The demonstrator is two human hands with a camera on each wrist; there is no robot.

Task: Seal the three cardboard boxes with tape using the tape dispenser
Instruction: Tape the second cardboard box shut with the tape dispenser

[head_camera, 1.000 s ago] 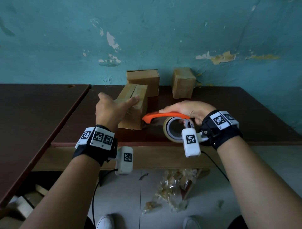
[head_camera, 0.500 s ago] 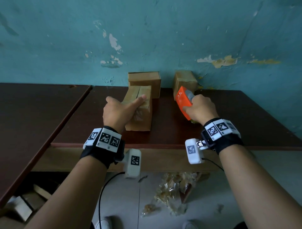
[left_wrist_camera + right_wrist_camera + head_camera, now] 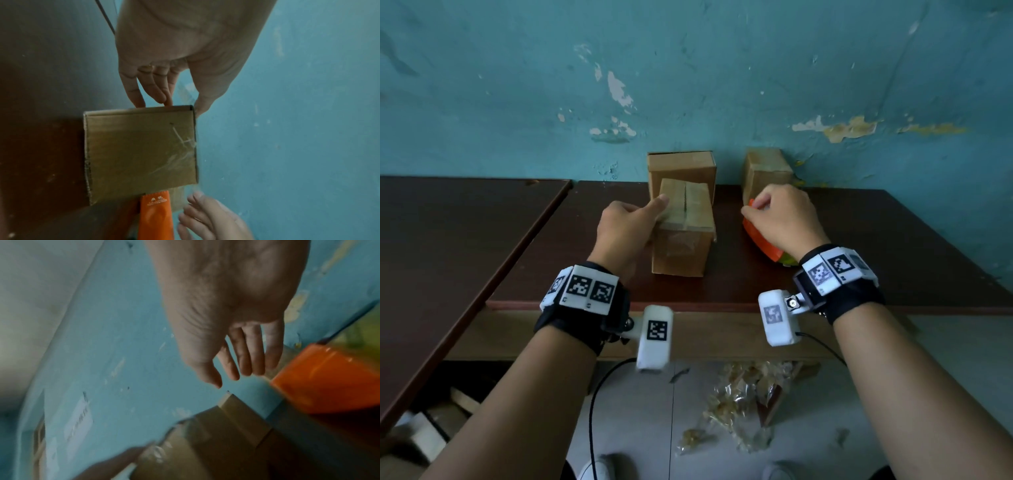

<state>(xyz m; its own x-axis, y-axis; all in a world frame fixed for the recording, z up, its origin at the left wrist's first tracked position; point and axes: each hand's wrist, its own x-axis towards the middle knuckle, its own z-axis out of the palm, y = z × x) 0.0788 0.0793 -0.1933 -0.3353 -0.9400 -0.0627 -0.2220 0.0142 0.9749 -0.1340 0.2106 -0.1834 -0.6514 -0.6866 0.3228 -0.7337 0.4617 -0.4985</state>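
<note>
Three brown cardboard boxes stand on the dark table (image 3: 859, 267). The near box (image 3: 681, 246) has a slit between its top flaps. My left hand (image 3: 626, 233) grips its left side, thumb on the top flap, fingers against the side (image 3: 156, 91). A second box (image 3: 681, 166) stands behind it and a third box (image 3: 765, 168) at the wall to the right. The orange tape dispenser (image 3: 760, 241) lies on the table right of the near box. My right hand (image 3: 780, 219) hovers over it with relaxed fingers (image 3: 246, 353), apart from the dispenser (image 3: 324, 382).
A second dark table (image 3: 448, 240) adjoins on the left. The teal wall (image 3: 722, 85) runs right behind the boxes. Crumpled clear plastic (image 3: 743, 404) and cardboard scraps (image 3: 424, 435) lie on the floor below the table edge.
My right hand carried the dispenser from in front of the near box to its right, set it on the table and loosened off it. My left hand turned the box square.
</note>
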